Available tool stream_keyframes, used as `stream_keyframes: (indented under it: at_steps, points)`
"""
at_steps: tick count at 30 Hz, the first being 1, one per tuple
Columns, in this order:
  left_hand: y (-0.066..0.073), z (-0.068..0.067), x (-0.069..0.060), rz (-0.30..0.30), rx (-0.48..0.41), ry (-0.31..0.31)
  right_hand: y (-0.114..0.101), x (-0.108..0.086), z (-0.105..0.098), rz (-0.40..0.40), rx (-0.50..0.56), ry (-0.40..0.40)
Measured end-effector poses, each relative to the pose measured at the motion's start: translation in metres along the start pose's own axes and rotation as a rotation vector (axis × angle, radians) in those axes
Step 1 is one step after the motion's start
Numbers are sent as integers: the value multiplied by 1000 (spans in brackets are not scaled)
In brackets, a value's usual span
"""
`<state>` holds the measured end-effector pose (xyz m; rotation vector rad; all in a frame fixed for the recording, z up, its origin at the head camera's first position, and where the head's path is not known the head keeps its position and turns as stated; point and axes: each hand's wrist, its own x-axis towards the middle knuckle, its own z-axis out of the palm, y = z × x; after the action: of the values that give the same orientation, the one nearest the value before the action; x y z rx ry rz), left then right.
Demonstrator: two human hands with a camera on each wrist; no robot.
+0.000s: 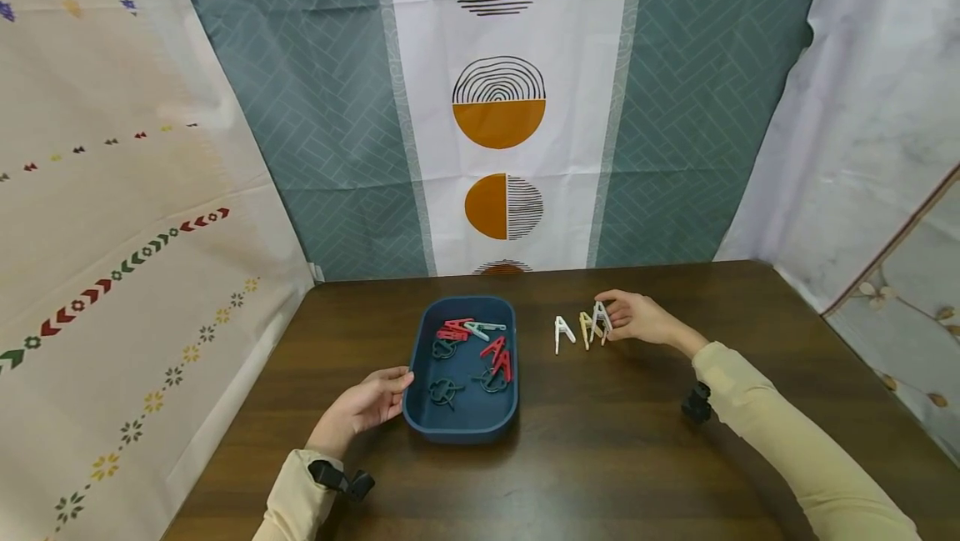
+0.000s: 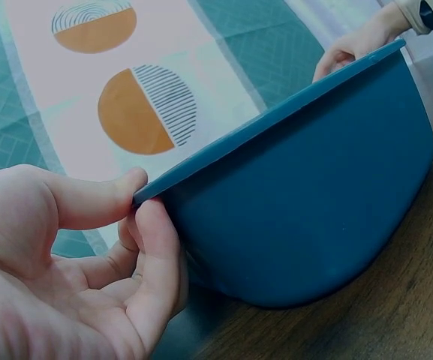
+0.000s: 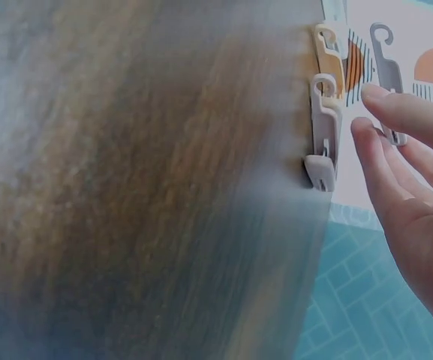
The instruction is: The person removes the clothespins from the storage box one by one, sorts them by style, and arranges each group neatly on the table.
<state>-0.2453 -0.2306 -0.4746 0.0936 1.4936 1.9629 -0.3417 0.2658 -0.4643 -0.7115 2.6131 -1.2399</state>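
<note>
My left hand [image 1: 369, 404] pinches the left rim of a blue plastic bin [image 1: 461, 433] between thumb and fingers. Inside the bin lie several red clothespins [image 1: 501, 366], pale green ones [image 1: 480, 328] and dark green twisted clips [image 1: 444, 392]. My right hand [image 1: 637, 320] holds a white clothespin [image 1: 602, 318] by thumb and fingertips, its legs pointing down at the tabletop. Just left of it a yellow clothespin [image 1: 587, 329] stands on its legs, partly overlapped. Farther left, another white clothespin [image 1: 564, 329] stands apart; the right wrist view shows that white clothespin [image 3: 323, 112] nearer the camera.
The dark wooden table [image 1: 585, 458] carries everything. A patterned curtain [image 1: 337, 149] hangs behind its far edge, and printed cloths [image 1: 135, 216] close off both sides. Black straps with camera mounts [image 1: 341, 477] sit on both wrists.
</note>
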Motion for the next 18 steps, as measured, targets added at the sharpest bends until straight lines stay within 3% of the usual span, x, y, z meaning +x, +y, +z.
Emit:
stream_keyframes:
  at_steps: [18]
  points:
    - [0,0,0,-2,-1,-16,21,-10,-15,29,26,50]
